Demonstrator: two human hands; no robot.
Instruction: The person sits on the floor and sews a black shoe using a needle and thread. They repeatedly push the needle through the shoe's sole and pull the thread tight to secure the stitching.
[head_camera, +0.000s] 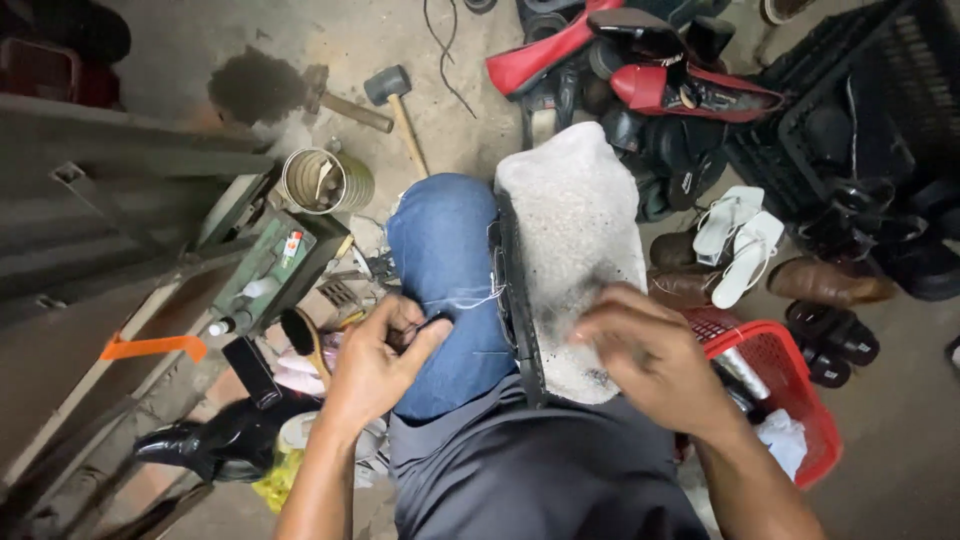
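Person's sitting on a dusty concrete floor (330, 50), shoes piled far right. Left hand (380, 355) is pinching white thread (470, 300); right hand (640, 350), blurred, grip unclear, is resting on the shoe sole (575, 230).

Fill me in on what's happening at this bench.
A seated person has a shoe sole propped upside down against their knee, its pale underside up. The left hand pinches a small dark tool at the sole's edge, with white thread trailing there. The right hand, blurred, rests on the sole's heel end. A red basket, hammers and many shoes lie around.
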